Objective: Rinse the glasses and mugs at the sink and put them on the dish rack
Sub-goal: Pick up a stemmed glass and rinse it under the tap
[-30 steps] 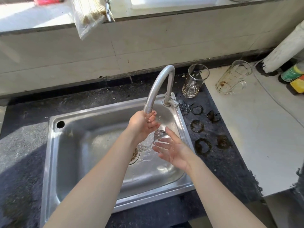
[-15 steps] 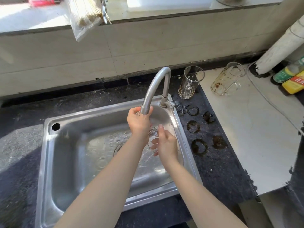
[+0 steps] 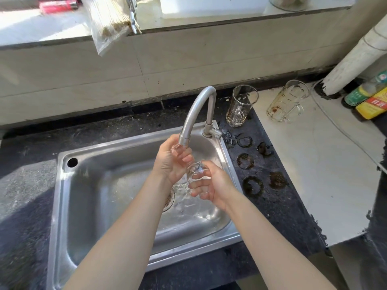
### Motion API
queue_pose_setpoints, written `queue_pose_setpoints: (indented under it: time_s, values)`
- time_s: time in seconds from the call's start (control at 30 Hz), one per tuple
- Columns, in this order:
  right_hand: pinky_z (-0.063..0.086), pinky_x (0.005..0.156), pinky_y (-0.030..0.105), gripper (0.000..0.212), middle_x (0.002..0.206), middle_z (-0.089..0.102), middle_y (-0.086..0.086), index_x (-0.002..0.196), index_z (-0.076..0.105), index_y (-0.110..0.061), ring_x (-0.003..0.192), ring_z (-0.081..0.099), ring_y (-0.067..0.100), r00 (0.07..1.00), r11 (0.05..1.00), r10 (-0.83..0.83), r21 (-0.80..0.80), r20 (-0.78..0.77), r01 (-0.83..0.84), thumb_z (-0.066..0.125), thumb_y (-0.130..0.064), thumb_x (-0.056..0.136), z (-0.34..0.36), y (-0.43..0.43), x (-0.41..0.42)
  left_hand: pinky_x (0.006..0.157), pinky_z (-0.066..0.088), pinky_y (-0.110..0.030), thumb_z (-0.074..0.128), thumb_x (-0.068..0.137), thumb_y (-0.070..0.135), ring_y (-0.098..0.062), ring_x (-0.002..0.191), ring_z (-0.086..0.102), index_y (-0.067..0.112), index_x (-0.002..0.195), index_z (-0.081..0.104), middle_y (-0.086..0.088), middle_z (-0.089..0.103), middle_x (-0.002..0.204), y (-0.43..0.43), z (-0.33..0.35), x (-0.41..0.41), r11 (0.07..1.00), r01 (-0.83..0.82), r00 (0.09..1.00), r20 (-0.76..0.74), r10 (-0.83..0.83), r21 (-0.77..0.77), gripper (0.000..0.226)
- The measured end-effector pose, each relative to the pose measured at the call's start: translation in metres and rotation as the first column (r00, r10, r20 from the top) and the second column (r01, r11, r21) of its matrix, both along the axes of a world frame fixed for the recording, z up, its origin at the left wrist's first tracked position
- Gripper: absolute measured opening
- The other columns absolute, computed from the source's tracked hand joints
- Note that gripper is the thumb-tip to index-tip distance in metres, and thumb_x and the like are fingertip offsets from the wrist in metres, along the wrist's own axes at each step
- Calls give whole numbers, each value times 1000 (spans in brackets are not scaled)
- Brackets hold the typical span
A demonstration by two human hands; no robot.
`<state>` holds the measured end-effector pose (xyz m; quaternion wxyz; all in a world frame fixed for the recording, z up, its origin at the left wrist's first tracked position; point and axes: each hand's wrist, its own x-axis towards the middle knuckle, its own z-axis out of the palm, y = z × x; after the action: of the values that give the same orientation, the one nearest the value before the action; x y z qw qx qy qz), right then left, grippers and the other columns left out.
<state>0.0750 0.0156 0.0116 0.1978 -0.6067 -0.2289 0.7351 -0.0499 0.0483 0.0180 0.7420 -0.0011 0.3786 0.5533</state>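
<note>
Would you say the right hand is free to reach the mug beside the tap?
Probably not yet: the right hand holds the glass under the tap with the left hand. The path to the mug looks clear, with only stained counter between.

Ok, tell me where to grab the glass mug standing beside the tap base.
Take the glass mug by its handle, coming from the front: it stands upright with the handle loop turned toward the person. The right hand is nearer, once it lets go of the glass.
</note>
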Motion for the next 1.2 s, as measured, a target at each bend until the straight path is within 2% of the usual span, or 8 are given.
queue_pose_setpoints:
  time_s: [0.2,0.33,0.43,0.63,0.8,0.87,1.03,1.2]
  values:
    - [36,42,24,40,70,67,9,86,62,-12,52,63,23,953,954,-137,294,271,53,42,-45,97,-6,-12,-5,36,24,-16,43,94,1,-6,39,34,11,75,52,-2,47,65,14,7,14,977,-108,927,-375,32,-184,23]
    - [51,63,44,47,66,61,5,64,51,-19,66,63,31,868,827,-176,548,465,-126,38,-53,94,-5,-14,-8,44,37,-20,67,86,15,-14,52,45,10,83,56,-2,53,69,5,-4,20,996,-89,437,-899,26,-15,12]
    - [44,60,39,45,60,54,-2,60,45,-22,60,54,22,843,778,-165,593,513,-209,40,-46,98,2,-12,-3,62,42,-29,64,89,26,-23,68,54,6,83,63,-11,60,77,-2,-10,12,991,107,25,-996,82,84,21]
    - [54,69,49,46,60,55,0,59,48,-19,61,56,22,868,812,-152,561,473,-163,44,-47,96,11,-13,-1,60,35,-33,51,95,37,-28,65,50,10,73,59,-3,54,63,10,2,-1,939,278,-245,-960,-136,-204,36]
    - [46,57,30,40,65,63,6,67,57,-15,56,57,19,917,891,-100,445,385,-90,51,-42,95,13,-6,7,46,21,-23,41,94,16,-15,48,29,13,79,53,-1,39,61,17,12,-14,870,378,332,-832,-445,-315,20]
    - [43,50,24,30,63,63,9,77,64,-12,48,56,18,958,937,-84,349,273,-17,57,-37,93,13,0,14,40,14,-16,38,90,14,-9,39,24,17,77,50,1,36,61,12,16,-20,815,467,425,-721,-547,-343,18]
    - [33,33,12,22,63,60,10,80,65,-5,34,47,10,971,965,-122,255,207,66,64,-25,88,11,20,11,38,26,-18,54,82,17,-9,42,32,10,89,64,1,43,57,1,30,-42,640,679,365,-592,-719,-360,14]
    - [35,47,21,10,70,61,-3,76,64,-11,42,49,9,961,959,-191,248,199,139,64,-20,82,15,50,-15,72,54,-35,55,89,2,-13,59,56,-1,106,62,-6,60,66,-6,41,-61,544,774,256,-627,-736,-323,18]
